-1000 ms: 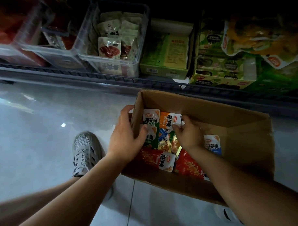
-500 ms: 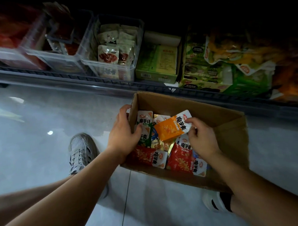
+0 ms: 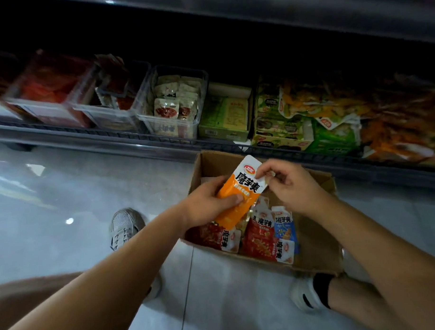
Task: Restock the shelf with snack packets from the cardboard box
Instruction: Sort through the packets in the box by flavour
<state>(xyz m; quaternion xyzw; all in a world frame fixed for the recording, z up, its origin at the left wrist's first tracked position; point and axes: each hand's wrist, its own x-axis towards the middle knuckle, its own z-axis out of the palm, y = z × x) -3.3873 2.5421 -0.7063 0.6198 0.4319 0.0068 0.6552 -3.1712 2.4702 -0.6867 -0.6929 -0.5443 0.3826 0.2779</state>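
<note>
An open cardboard box [image 3: 320,237] sits on the floor in front of the low shelf [image 3: 141,139]. An orange snack packet [image 3: 239,191] is lifted above the box. My left hand [image 3: 208,202] grips its lower half, thumb across the front. My right hand [image 3: 291,184] pinches its white top corner. Red packets [image 3: 258,240] and a blue packet [image 3: 284,226] lie in the box below.
Clear plastic bins [image 3: 170,107] with small packets stand on the shelf at left and centre. Green cartons [image 3: 224,115] and loose green and orange bags [image 3: 333,116] fill the right. My shoes [image 3: 122,225] rest on the pale tiled floor beside the box.
The orange packet has come up out of the box. My left hand left the box's wall and took hold of the packet's lower half. The camera tilted up toward the shelf.
</note>
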